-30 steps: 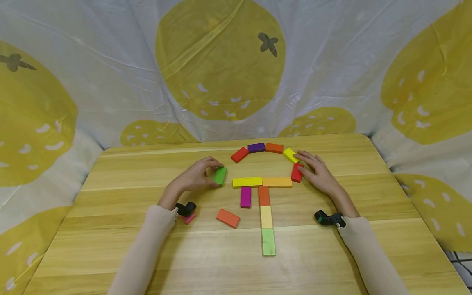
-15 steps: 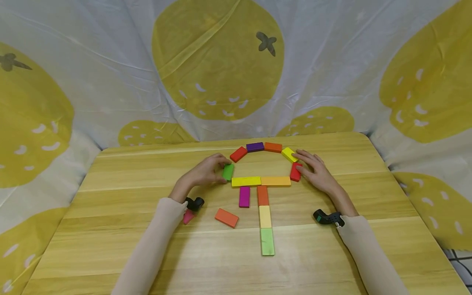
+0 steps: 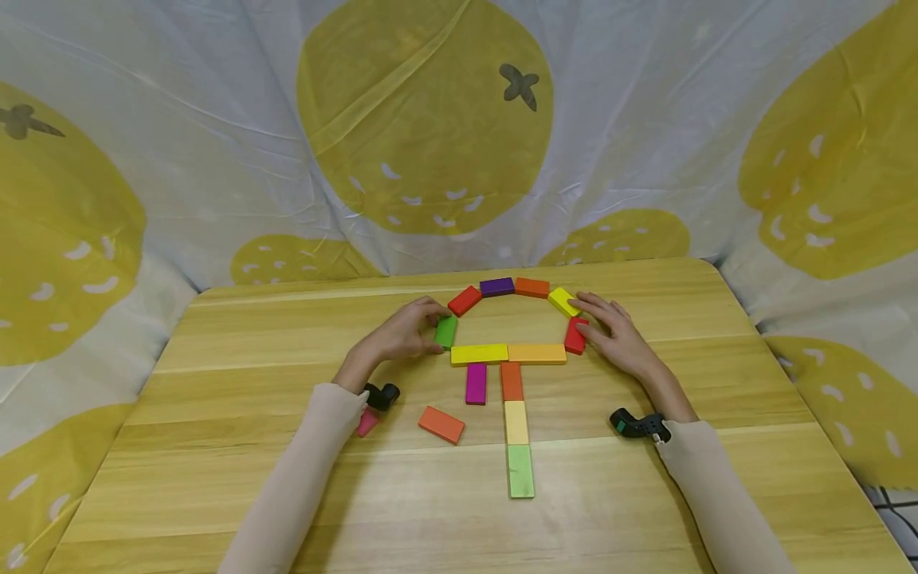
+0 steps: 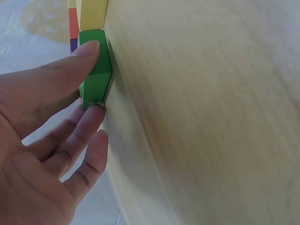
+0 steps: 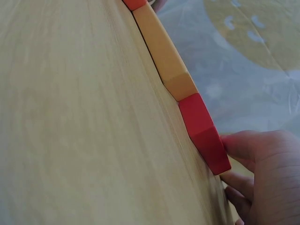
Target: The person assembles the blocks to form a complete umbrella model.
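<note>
My left hand (image 3: 402,331) pinches a green block (image 3: 445,332), with the thumb on its near end and fingers at the far end. In the left wrist view the thumb presses the green block (image 4: 97,70) beside a yellow block (image 4: 93,14). The green block stands at the left end of an arc, close to a red block (image 3: 464,301). My right hand (image 3: 618,335) rests at the arc's right side, its thumb touching another red block (image 3: 574,338) and a fingertip at a small yellow block (image 3: 562,300). The right wrist view shows that thumb against the red block (image 5: 202,133).
Purple (image 3: 497,287) and orange (image 3: 532,288) blocks top the arc. Long yellow (image 3: 479,354) and light orange (image 3: 536,354) blocks lie below it, above a column ending in a pale green block (image 3: 520,472). Magenta (image 3: 476,384), coral (image 3: 441,425) and pink (image 3: 367,422) blocks lie left.
My left hand has moved right with the green block, bringing it from apart to the arc's left end. The right hand stays in place.
</note>
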### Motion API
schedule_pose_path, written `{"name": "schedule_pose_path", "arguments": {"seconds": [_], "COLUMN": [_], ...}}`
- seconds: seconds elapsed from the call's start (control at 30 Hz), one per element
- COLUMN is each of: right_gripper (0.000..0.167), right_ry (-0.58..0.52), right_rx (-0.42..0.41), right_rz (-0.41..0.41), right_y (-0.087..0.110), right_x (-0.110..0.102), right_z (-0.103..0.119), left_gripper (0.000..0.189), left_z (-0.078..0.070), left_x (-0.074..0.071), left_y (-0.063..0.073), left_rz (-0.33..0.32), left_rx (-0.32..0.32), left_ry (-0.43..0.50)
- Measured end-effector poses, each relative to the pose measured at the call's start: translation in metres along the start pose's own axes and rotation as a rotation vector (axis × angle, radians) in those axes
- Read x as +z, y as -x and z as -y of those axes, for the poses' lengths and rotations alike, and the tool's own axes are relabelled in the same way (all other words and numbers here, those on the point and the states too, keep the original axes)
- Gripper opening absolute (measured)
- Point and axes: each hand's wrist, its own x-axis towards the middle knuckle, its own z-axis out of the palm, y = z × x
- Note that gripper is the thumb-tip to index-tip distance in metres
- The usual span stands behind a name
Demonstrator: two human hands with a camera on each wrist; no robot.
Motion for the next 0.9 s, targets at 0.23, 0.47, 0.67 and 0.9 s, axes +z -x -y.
{"name": "schedule_pose_path", "arguments": {"seconds": [0.23, 0.47, 0.67, 0.9], "right_gripper": [0.046, 0.046, 0.047, 0.047], "right_ry": [0.008, 0.011, 0.011, 0.014], "right_rx": [-0.008, -0.003, 0.001, 0.0], "right_rz": [-0.007, -0.004, -0.005, -0.003], "right_y": [0.0002, 0.0003, 0.0004, 0.0008], "right_x": [-0.0004, 0.0002, 0.0004, 0.0007], "right_z": [-0.0009, -0.0017, -0.0016, -0.0027], "left_gripper": [0.058, 0.058, 0.058, 0.059], "left_z": [0.0014, 0.0025, 0.0024, 0.0019], "left_x": [0.0009, 0.0026, 0.0034, 0.0044], "left_y": [0.0001, 0.0006, 0.0009, 0.0016], "left_rz": [-0.005, -0.017, -0.022, -0.035], "left_rx": [-0.004, -0.01, -0.013, -0.023], "left_ry": [-0.001, 0.01, 0.016, 0.011]}}
